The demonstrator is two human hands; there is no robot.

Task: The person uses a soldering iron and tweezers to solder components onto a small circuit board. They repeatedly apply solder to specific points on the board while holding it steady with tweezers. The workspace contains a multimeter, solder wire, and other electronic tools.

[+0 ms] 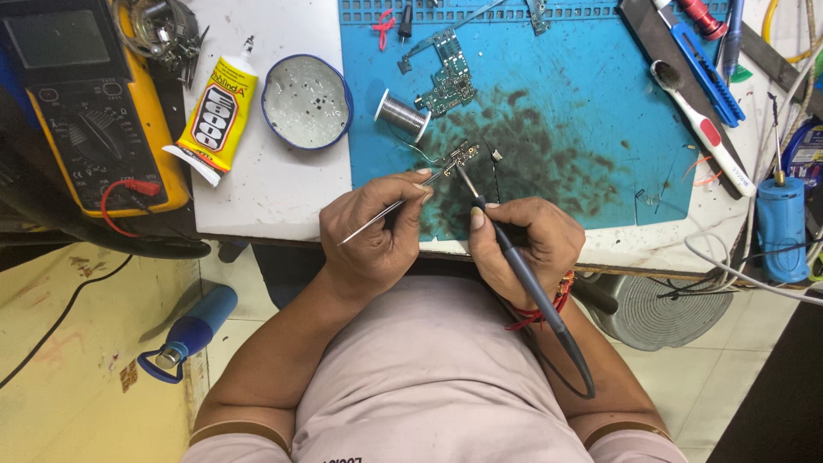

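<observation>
Left hand [377, 236] pinches thin metal tweezers [386, 210], tips on a small circuit board [463, 155] lying on the blue mat [583, 103] at the bench's near edge. Right hand [523, 244] is closed round a dark soldering iron [514, 257], tip touching the same board. Solder spool [401, 114] sits just beyond.

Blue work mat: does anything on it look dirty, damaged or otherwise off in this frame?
Yes. The blue work mat carries a wide dark, sooty-looking stain across its middle, just beyond the small circuit board that the soldering iron and tweezers meet. Whether it is scorching or residue cannot be told. Nothing looks spilled.
</observation>
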